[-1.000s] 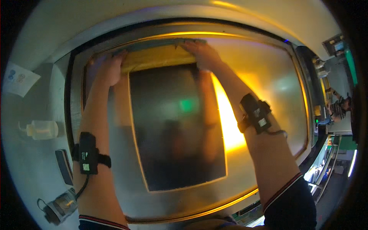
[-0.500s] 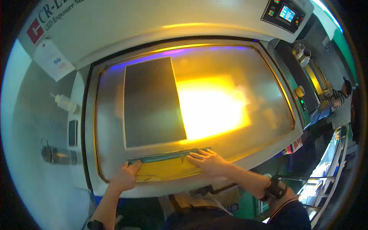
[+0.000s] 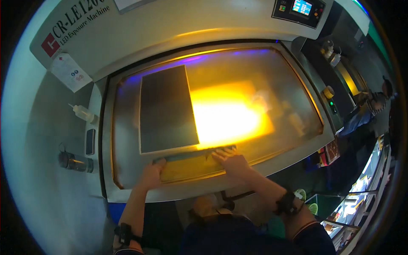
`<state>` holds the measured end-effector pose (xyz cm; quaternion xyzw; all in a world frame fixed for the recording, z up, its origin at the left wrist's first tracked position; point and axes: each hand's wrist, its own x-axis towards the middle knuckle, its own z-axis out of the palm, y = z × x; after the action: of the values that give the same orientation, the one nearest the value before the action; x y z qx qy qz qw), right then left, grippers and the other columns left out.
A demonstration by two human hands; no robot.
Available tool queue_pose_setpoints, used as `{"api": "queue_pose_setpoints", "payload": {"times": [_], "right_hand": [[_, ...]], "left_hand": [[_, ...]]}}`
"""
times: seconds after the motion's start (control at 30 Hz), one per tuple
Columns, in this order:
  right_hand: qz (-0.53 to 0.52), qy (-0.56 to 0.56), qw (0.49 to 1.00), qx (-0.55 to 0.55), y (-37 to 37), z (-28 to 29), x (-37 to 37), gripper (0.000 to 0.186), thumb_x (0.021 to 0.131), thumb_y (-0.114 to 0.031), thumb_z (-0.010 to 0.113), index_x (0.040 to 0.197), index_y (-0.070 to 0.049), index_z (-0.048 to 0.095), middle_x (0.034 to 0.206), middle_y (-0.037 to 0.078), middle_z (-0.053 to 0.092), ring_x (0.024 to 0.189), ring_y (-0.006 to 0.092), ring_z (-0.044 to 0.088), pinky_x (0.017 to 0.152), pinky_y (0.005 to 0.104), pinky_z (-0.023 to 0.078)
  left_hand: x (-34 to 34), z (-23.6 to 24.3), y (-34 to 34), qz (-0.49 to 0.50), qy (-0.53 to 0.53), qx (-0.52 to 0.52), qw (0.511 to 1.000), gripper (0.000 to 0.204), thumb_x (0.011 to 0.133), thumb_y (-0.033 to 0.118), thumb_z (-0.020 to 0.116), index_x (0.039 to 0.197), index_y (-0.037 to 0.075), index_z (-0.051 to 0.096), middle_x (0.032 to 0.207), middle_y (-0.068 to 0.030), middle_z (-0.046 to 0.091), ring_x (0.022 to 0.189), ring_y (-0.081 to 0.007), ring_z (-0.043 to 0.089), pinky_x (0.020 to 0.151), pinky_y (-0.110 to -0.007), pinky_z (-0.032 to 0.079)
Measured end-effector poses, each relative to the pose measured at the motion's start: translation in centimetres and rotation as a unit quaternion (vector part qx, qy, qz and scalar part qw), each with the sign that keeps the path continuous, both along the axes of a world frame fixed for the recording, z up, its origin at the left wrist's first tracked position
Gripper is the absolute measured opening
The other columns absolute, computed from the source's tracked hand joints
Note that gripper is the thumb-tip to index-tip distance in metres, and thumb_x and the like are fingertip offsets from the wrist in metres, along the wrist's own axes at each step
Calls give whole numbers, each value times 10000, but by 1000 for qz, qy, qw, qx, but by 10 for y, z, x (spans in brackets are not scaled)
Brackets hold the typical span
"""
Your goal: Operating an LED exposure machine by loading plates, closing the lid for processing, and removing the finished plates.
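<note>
A long yellow strip [image 3: 191, 169] with a dark bluish-green far edge lies crosswise near the front of a large framed exposure bed [image 3: 293, 151]. My left hand [image 3: 151, 174] is closed at the strip's left end, its outline slightly blurred. Toward the right end, my right hand [image 3: 233, 165] grips the strip from above, with its fingertips near the dark edge. What the strip is made of cannot be told. Just beyond it, a dark rectangular sheet [image 3: 168, 108] with a thin light border lies on the bed. A strong yellow glow fills the bed right of that sheet.
Left of the bed are a squeeze bottle [image 3: 83, 113], a phone [image 3: 90, 142] and a dark flask [image 3: 75, 162]. The raised machine lid [image 3: 204, 21] with a control panel [image 3: 298, 11] spans the back. A knob [image 3: 328, 92] stands right. Farther right is another person [image 3: 374, 104].
The whole view has shifted, so the bed's front edge and my hands appear higher. My right fingers look less spread. Both hands remain at the yellow strip, which has barely moved on the bed.
</note>
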<state>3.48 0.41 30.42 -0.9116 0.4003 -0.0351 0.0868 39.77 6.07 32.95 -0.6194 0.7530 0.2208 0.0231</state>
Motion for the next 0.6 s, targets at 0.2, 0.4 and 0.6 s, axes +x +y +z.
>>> {"api": "queue_pose_setpoints", "payload": {"times": [0.2, 0.4, 0.6], "right_hand": [[-35, -48, 990, 128, -230, -14, 29, 657, 750, 8, 550, 1339, -283, 533, 1288, -3, 605, 1157, 259, 581, 908, 390, 501], [-90, 52, 992, 66, -422, -22, 101, 666, 782, 35, 461, 1380, -254, 505, 1461, -3, 452, 1326, 250, 431, 1089, 388, 383], [-57, 51, 997, -7, -576, -47, 122, 685, 789, -40, 574, 1419, -279, 446, 1409, 39, 507, 1223, 322, 530, 1003, 433, 454]], "left_hand": [[25, 14, -223, 29, -91, 116, 989, 668, 756, 29, 585, 1391, 210, 488, 1259, -179, 599, 1151, -358, 577, 1004, -430, 466], [82, -39, -409, 56, -66, -103, 991, 560, 764, -31, 503, 1295, 142, 538, 1222, -207, 604, 1168, -353, 556, 959, -468, 480], [116, -58, -546, 68, -57, -91, 992, 493, 774, -10, 525, 1263, 45, 536, 1175, -270, 599, 1159, -420, 538, 962, -480, 457]]}}
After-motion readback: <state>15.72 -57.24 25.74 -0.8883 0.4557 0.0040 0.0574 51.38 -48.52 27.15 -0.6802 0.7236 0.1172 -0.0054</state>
